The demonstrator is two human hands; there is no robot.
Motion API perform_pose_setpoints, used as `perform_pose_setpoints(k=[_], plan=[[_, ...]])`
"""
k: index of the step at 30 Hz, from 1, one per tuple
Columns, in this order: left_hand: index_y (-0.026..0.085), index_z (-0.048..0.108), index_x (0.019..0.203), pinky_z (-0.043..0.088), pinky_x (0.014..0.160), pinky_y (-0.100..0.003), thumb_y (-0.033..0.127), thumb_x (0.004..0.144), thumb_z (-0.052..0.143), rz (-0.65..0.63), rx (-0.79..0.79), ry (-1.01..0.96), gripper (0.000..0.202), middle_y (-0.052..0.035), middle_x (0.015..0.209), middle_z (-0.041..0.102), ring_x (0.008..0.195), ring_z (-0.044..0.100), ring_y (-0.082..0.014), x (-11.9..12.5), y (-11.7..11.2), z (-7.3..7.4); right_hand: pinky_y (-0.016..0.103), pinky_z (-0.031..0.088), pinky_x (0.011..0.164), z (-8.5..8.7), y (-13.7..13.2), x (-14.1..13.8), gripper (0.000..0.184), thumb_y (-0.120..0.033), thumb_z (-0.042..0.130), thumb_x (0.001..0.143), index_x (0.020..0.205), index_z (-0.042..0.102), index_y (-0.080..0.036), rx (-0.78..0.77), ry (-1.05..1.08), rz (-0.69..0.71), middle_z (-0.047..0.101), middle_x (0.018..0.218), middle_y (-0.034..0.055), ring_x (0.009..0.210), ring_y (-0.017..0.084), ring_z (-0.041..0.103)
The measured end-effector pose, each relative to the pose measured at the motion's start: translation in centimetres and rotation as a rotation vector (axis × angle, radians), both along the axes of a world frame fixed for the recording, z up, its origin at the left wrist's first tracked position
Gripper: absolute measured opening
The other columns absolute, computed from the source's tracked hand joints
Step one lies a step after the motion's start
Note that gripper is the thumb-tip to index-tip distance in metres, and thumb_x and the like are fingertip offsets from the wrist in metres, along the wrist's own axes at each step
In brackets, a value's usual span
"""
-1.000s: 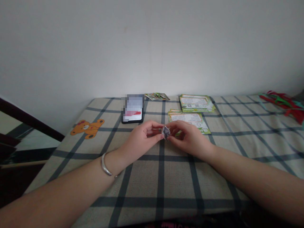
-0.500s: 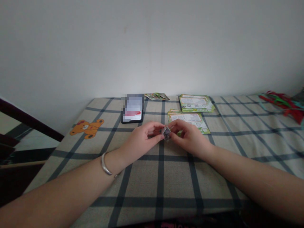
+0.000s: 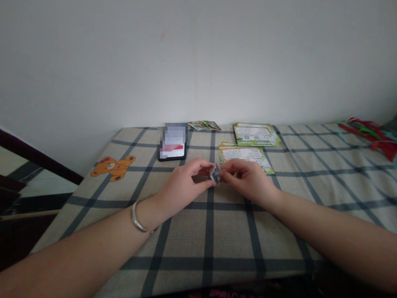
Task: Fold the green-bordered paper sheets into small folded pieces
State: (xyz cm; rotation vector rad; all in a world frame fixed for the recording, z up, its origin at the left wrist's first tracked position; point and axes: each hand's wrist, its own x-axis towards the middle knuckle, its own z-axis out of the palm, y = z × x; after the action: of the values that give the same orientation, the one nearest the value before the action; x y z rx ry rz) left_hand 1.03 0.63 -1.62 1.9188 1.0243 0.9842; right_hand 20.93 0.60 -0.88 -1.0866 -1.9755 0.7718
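Observation:
A small folded piece of grey and purple paper [image 3: 216, 173] is pinched between both my hands just above the checked cloth. My left hand [image 3: 182, 185] grips it from the left with thumb and fingertips; a silver bangle [image 3: 137, 217] circles that wrist. From the right, my right hand [image 3: 248, 182] has its fingers curled onto the same paper. Both hands are closed on it.
A phone [image 3: 173, 142] lies behind my left hand. Green-bordered cards sit in two stacks [image 3: 245, 154] [image 3: 254, 135] behind my right hand, and folded paper pieces [image 3: 204, 125] lie by the wall. Red and green strips [image 3: 372, 134] lie far right. The checked cloth [image 3: 192, 236] has a bear print [image 3: 114, 166].
The hands have shifted only slightly. The folded paper has turned a little between the fingertips and looks pressed flatter; nothing else moved.

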Motion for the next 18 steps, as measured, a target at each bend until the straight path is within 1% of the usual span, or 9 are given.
perform_pose_setpoints(k=[5, 9, 11, 14, 16, 18], plan=[[0.019, 0.061, 0.106, 0.053, 0.092, -0.036, 0.017, 0.076, 0.072, -0.045, -0.062, -0.078, 0.032, -0.0029, 0.103, 0.070, 0.097, 0.066, -0.0169, -0.14, 0.52, -0.54, 0.024, 0.048, 0.066, -0.03, 0.02, 0.02, 0.016, -0.020, 0.058, 0.085, 0.092, 0.072, -0.021, 0.025, -0.010, -0.006, 0.073, 0.083, 0.0005, 0.075, 0.012, 0.065], [0.018, 0.059, 0.105, 0.053, 0.090, -0.036, 0.018, 0.075, 0.072, -0.053, -0.113, -0.145, 0.032, -0.0034, 0.101, 0.069, 0.094, 0.067, -0.0167, -0.15, 0.54, -0.51, 0.021, 0.045, 0.057, 0.06, -0.06, 0.13, 0.021, -0.022, 0.057, 0.086, 0.102, 0.071, -0.023, 0.086, -0.050, 0.001, 0.073, 0.082, -0.0012, 0.068, 0.010, 0.063], [0.017, 0.058, 0.104, 0.054, 0.086, -0.035, 0.018, 0.075, 0.072, -0.034, -0.136, -0.178, 0.032, -0.0035, 0.099, 0.070, 0.090, 0.067, -0.0165, -0.12, 0.45, -0.24, 0.021, 0.044, 0.056, 0.17, -0.15, 0.23, 0.027, -0.020, 0.059, 0.083, 0.108, 0.068, -0.023, 0.153, -0.105, 0.037, 0.072, 0.083, -0.0014, 0.068, 0.010, 0.063], [0.017, 0.058, 0.102, 0.054, 0.083, -0.035, 0.017, 0.073, 0.072, -0.018, -0.161, -0.203, 0.033, -0.0036, 0.095, 0.070, 0.087, 0.068, -0.0170, -0.08, 0.41, 0.13, 0.022, 0.046, 0.059, 0.29, -0.27, 0.37, 0.037, -0.017, 0.063, 0.079, 0.115, 0.064, -0.022, 0.231, -0.170, 0.085, 0.070, 0.083, -0.0018, 0.071, 0.010, 0.062], [0.016, 0.058, 0.101, 0.054, 0.083, -0.036, 0.017, 0.072, 0.072, -0.026, -0.181, -0.216, 0.032, -0.0037, 0.094, 0.071, 0.086, 0.068, -0.0171, -0.09, 0.49, 0.20, 0.022, 0.046, 0.060, 0.28, -0.31, 0.44, 0.042, -0.020, 0.066, 0.077, 0.119, 0.061, -0.023, 0.235, -0.181, 0.088, 0.069, 0.084, -0.0021, 0.070, 0.010, 0.062], [0.016, 0.058, 0.100, 0.054, 0.085, -0.036, 0.017, 0.072, 0.072, -0.034, -0.206, -0.237, 0.032, -0.0038, 0.094, 0.071, 0.087, 0.069, -0.0171, -0.12, 0.63, 0.15, 0.023, 0.047, 0.060, 0.20, -0.30, 0.50, 0.052, -0.023, 0.071, 0.075, 0.125, 0.057, -0.024, 0.229, -0.199, 0.090, 0.068, 0.087, -0.0020, 0.071, 0.010, 0.061]])
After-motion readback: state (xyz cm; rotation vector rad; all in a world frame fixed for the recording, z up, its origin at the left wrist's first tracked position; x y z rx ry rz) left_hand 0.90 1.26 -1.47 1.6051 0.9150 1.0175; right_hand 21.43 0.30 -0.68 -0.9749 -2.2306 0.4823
